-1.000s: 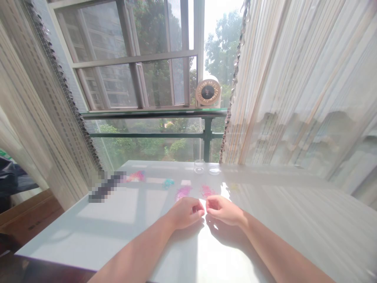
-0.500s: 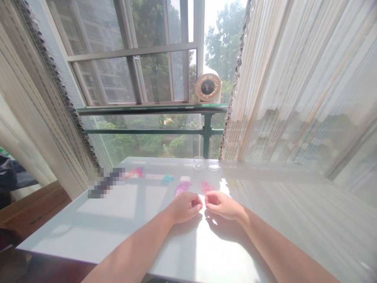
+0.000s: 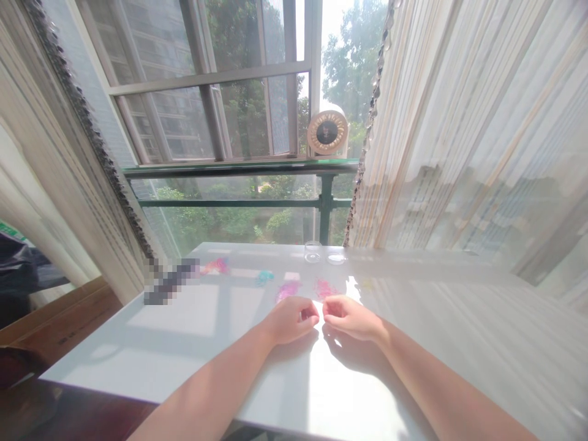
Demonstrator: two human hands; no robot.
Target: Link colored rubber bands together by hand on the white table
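Observation:
My left hand (image 3: 294, 320) and my right hand (image 3: 351, 317) are close together over the white table (image 3: 184, 361), fingertips almost meeting. The fingers of both are curled and pinched; anything between them is too small to make out. Just beyond my left hand lies a purple pile (image 3: 288, 290) of small pieces. A pink-red pile (image 3: 325, 288) is right behind my right hand. Farther left are a teal pile (image 3: 265, 277) and a pink-orange pile (image 3: 217, 266). A faint yellow patch (image 3: 367, 284) lies to the right.
Near the table's back edge stand a clear round container (image 3: 313, 252) and a shallow clear dish (image 3: 335, 259). A pixelated dark object (image 3: 172, 282) lies at the left edge. A round fan (image 3: 327, 131) is by the window; a cardboard box (image 3: 68, 312) is at left.
The whole view has shifted slightly, with the scene a little farther right. Both hands keep nearly the same pinched pose, close together.

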